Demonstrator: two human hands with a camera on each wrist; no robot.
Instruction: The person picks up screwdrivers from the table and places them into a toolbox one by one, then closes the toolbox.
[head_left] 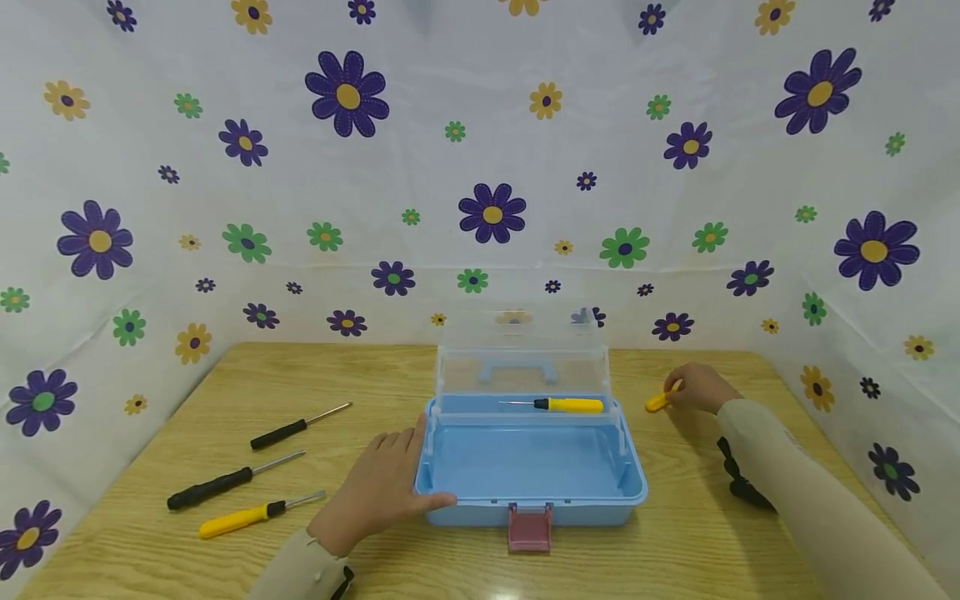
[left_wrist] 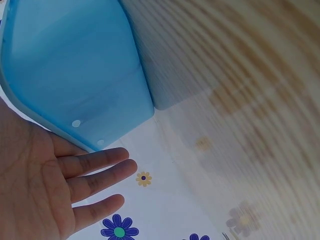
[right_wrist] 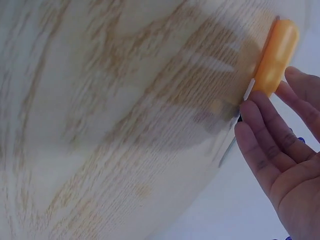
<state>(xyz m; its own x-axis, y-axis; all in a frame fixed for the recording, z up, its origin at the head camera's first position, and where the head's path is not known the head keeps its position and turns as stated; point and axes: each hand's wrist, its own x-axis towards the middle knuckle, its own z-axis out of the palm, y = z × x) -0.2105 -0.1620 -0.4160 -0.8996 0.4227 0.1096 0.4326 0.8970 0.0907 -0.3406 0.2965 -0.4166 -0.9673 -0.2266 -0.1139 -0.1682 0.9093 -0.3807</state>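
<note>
— Blue plastic, that box — where does it sit?

— Mid-surface, in front of me, clear lid up at the back. One yellow-handled screwdriver lies across its back ledge, tip to my left.

— And your left hand?

— My left hand lies flat against the box's left wall, fingers straight and spread a little, thumb along the front corner. It grips nothing; the wrist view shows my palm open beside the blue wall.

— The right one?

— My right hand is out to the right of the box, on the surface, at a small yellow tool. In the wrist view my fingertips touch its orange-yellow handle, fingers nearly straight — whether they have pinched it, I cannot tell.

— Anything else lying about?

— Three screwdrivers to my left, well apart from the box: a thin black one farthest back, a thicker black one nearer, a yellow one nearest me. A red latch hangs at the box's front. Flowered cloth hangs round the sides.
</note>
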